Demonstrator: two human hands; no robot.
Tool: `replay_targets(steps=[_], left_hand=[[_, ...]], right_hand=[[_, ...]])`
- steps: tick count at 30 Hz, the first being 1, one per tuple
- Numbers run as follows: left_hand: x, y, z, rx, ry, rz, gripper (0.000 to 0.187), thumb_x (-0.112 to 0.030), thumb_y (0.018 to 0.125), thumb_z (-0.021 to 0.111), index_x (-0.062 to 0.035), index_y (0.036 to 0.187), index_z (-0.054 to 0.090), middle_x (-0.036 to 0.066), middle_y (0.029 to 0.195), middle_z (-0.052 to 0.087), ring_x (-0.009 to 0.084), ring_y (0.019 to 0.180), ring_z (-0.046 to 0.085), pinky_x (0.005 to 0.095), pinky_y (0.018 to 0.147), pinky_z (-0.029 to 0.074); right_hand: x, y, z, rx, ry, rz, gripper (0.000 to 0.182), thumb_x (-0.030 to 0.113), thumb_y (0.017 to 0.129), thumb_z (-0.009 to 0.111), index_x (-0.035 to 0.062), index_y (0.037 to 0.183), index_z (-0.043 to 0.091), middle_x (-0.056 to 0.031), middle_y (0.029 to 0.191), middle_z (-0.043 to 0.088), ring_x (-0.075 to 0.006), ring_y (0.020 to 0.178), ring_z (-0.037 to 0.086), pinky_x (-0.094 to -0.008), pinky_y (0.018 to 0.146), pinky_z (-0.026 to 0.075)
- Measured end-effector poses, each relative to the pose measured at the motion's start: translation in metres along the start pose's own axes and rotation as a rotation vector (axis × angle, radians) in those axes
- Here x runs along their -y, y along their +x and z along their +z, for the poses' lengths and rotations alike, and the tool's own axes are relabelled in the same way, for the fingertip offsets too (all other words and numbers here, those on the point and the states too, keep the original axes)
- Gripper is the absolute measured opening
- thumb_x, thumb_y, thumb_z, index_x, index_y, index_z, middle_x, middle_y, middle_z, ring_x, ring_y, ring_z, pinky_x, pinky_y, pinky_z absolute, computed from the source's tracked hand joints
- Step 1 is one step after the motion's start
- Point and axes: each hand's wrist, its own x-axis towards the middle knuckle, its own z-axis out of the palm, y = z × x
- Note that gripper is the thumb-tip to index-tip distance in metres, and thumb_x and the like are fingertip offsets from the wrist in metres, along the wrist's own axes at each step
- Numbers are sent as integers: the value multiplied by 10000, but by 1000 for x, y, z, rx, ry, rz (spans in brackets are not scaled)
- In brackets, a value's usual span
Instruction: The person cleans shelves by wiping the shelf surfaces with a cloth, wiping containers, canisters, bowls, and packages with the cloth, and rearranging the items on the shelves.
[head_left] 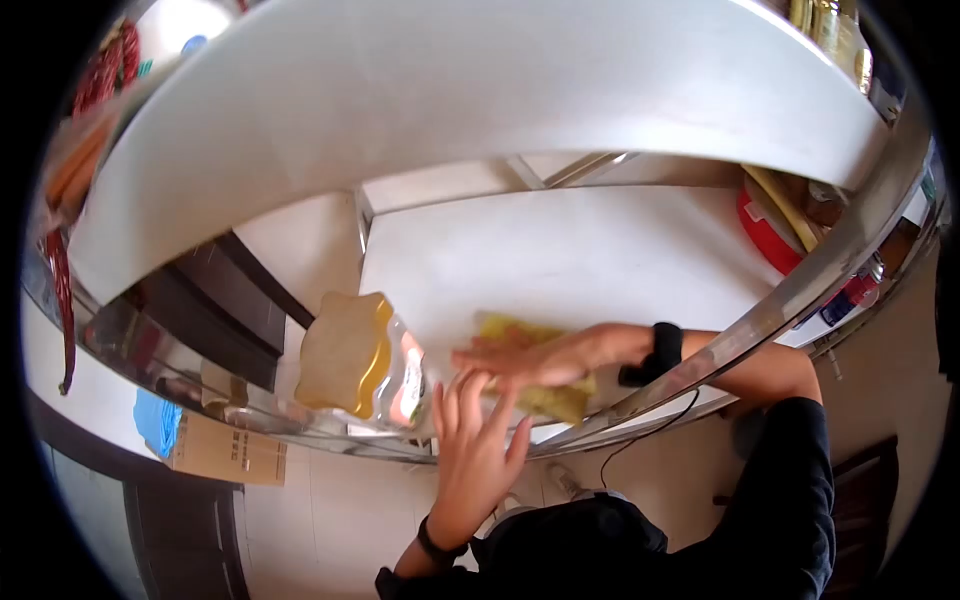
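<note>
My right hand (545, 358) lies flat over a yellow-green cloth (560, 402) on the white shelf board (570, 250), its fingers stretched toward the left and slightly blurred. The cloth shows above and below that hand, partly covered by it. Lower down, my left hand (474, 455) is open, fingers spread and pointing up at the shelf's front edge. Its fingertips overlap those of the right hand in this view. Just left of both hands stands a clear jar with a gold, wavy-edged lid (345, 355) and a pink label, at the front of the shelf.
An upper shelf (450, 90) spans close above the work area. A curved metal frame post (830, 265) crosses over my right forearm. At the right end sits a red basin (768, 238). Below left, a cardboard box (232, 452) stands beside a blue plastic bag (158, 420).
</note>
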Motion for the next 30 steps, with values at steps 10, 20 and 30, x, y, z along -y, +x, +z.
replay_targets(steps=[10,20,30], left_hand=[[4,1,30,98,-76,141,377,-199,839,541,30,1139,532,143,1218,511,273,1198,412,438,1011,307],[-17,42,68,75,-80,129,434,-265,867,492,89,1116,513,232,1214,486,338,1205,405,453,1053,241],[10,-9,-10,-192,-263,353,337,-113,801,562,-90,1136,540,143,1264,446,282,1189,416,466,997,288]], right_hand=[[-31,-53,19,-225,-321,-196,644,320,958,371,0,1412,45,-200,1452,158,-298,1352,158,-401,1102,144],[-34,-78,20,-351,-520,105,771,227,875,528,4,1411,20,-188,1470,78,-270,1377,70,-418,1108,114],[-66,-4,-14,-628,-594,345,602,344,930,343,-31,1372,180,-242,1429,176,-373,1343,161,-532,1051,193]])
